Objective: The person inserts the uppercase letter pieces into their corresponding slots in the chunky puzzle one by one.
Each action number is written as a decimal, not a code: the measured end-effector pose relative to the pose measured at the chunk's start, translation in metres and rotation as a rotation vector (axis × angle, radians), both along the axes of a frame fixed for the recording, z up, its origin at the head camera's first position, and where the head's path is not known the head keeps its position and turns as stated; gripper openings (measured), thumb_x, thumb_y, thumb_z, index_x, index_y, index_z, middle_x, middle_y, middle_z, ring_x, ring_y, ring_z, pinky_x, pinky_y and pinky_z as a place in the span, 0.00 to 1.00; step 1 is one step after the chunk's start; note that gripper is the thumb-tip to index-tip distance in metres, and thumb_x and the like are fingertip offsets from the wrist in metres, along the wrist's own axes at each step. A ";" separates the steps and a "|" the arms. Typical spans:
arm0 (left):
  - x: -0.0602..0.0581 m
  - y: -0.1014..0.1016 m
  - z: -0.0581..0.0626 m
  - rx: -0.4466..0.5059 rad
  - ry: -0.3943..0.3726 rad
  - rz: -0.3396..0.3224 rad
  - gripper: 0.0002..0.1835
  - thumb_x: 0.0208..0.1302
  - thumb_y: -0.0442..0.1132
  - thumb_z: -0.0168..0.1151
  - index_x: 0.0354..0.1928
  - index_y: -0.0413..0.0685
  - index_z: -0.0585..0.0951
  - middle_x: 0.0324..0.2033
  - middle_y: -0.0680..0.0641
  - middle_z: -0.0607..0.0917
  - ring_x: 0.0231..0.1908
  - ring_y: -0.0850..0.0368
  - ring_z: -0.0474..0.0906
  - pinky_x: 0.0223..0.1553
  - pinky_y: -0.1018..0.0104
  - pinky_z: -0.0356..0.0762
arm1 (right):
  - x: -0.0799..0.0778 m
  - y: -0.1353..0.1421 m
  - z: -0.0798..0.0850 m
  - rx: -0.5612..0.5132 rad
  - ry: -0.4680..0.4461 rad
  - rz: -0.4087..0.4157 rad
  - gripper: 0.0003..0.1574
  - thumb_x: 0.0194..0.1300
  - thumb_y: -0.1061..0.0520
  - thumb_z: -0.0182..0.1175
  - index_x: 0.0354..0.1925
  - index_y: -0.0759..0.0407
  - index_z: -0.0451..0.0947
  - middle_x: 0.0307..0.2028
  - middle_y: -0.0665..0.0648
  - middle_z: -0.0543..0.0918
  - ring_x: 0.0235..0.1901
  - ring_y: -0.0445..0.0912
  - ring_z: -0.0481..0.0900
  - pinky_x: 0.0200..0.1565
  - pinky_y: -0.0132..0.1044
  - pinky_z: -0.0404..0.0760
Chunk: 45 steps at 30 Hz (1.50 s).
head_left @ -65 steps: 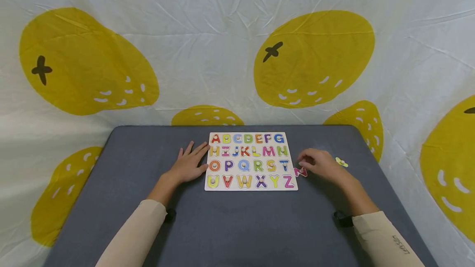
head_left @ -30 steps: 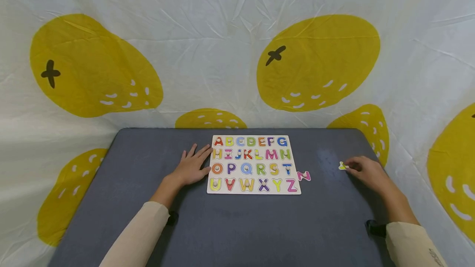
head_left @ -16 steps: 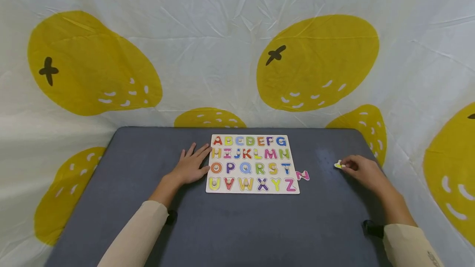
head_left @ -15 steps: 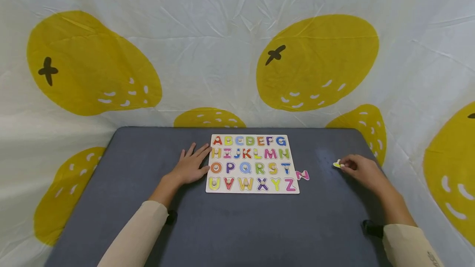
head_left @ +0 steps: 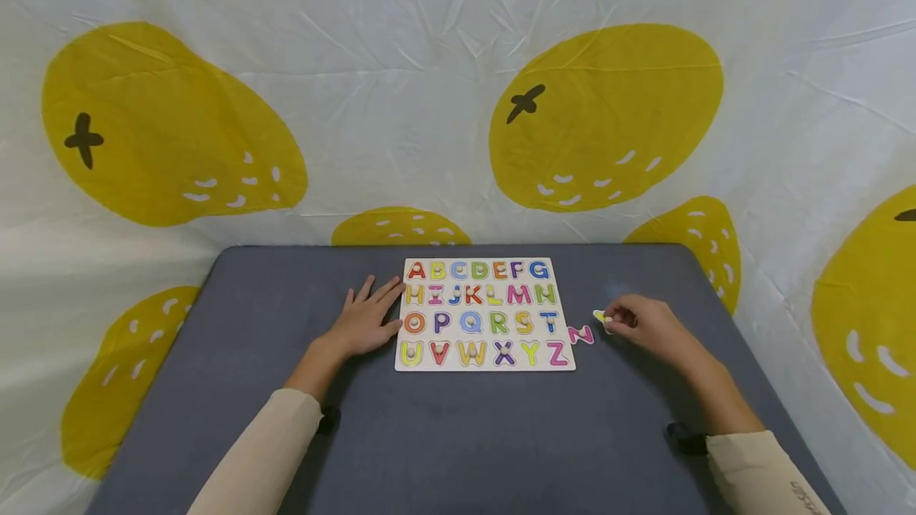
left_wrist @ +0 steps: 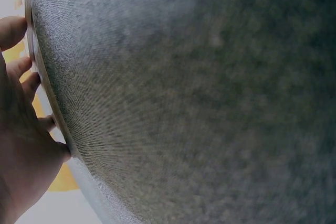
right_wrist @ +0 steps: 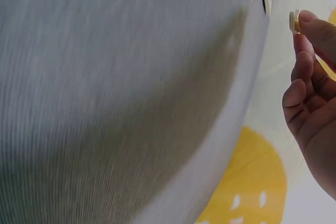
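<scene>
A letter puzzle board [head_left: 565,364] lies on the table with colourful letters A to Z in rows, many with small knobs. My left hand [head_left: 362,324] lies flat with fingers spread, fingertips and thumb touching the board's left edge. To the right of the board, my right hand [head_left: 647,326] pinches a small yellow letter puzzle piece [head_left: 599,315] between thumb and finger. In the right wrist view the piece [right_wrist: 294,22] is seen nearly edge-on, held above the table surface. A pink letter puzzle piece [head_left: 583,334], shaped like a Z or N, lies against the board's right edge.
A dark grey table [head_left: 458,435] spreads around the board. Behind it hangs a white curtain [head_left: 401,102] printed with big yellow fruit shapes. Black wrist straps [head_left: 687,439] sit at the cuffs of the beige sleeves.
My right hand moved from near the pink piece out to the yellow piece, pinched it, and has carried it left towards the board. The left hand stays at the board's edge.
</scene>
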<state>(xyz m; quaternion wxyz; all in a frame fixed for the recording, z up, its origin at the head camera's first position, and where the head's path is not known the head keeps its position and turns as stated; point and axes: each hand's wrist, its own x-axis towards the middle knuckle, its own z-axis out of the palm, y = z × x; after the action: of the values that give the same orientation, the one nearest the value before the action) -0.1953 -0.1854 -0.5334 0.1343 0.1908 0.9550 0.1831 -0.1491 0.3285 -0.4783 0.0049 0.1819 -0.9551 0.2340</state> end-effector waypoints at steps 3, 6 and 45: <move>0.000 -0.001 -0.001 0.002 0.009 0.002 0.39 0.76 0.54 0.54 0.83 0.56 0.54 0.83 0.49 0.53 0.81 0.32 0.38 0.73 0.22 0.37 | -0.001 -0.016 0.000 -0.004 -0.016 0.029 0.08 0.59 0.61 0.76 0.35 0.57 0.84 0.26 0.44 0.79 0.27 0.33 0.71 0.30 0.31 0.75; -0.001 -0.001 -0.002 0.001 0.010 0.000 0.39 0.76 0.54 0.54 0.83 0.57 0.54 0.83 0.49 0.53 0.81 0.32 0.38 0.73 0.22 0.37 | -0.001 -0.033 -0.002 -0.007 -0.042 0.054 0.08 0.59 0.61 0.75 0.36 0.56 0.84 0.27 0.44 0.78 0.27 0.33 0.70 0.31 0.30 0.74; -0.001 0.000 0.000 -0.012 -0.015 0.001 0.40 0.76 0.56 0.54 0.83 0.59 0.53 0.83 0.51 0.52 0.82 0.34 0.36 0.73 0.23 0.36 | 0.003 -0.109 -0.017 -0.013 -0.186 0.235 0.07 0.63 0.57 0.73 0.36 0.55 0.83 0.26 0.42 0.76 0.27 0.33 0.71 0.32 0.29 0.74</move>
<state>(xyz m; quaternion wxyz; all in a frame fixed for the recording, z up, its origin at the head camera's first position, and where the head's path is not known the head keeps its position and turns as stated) -0.1962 -0.1851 -0.5331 0.1424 0.1884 0.9551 0.1789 -0.1464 0.2196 -0.4948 -0.1099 0.2700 -0.9219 0.2551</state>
